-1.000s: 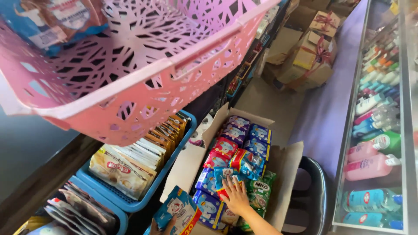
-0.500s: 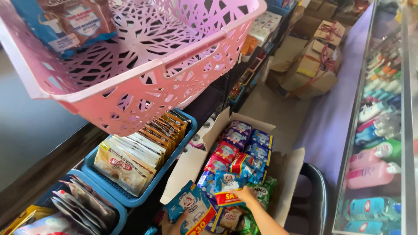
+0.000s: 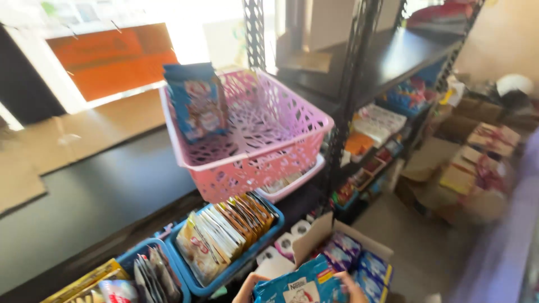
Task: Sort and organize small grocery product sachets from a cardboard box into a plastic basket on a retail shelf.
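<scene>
Both hands low at frame bottom: left hand (image 3: 247, 287) on the left edge and right hand (image 3: 352, 286) on the right edge of a blue snack packet (image 3: 300, 286), fingers curled round it, held just above the open cardboard box (image 3: 328, 235) of more blue and purple packets.

Diff vs 0.5 s ago: the right hand was down in the box among the packets; now one packet is lifted clear, gripped from both sides. View has tilted up. The pink basket (image 3: 252, 140) filled the top of the frame before; now it sits well above the hands on the black shelf (image 3: 95, 196), one blue packet upright inside. Blue bin (image 3: 230, 238) of sachets sits left of the box.
</scene>
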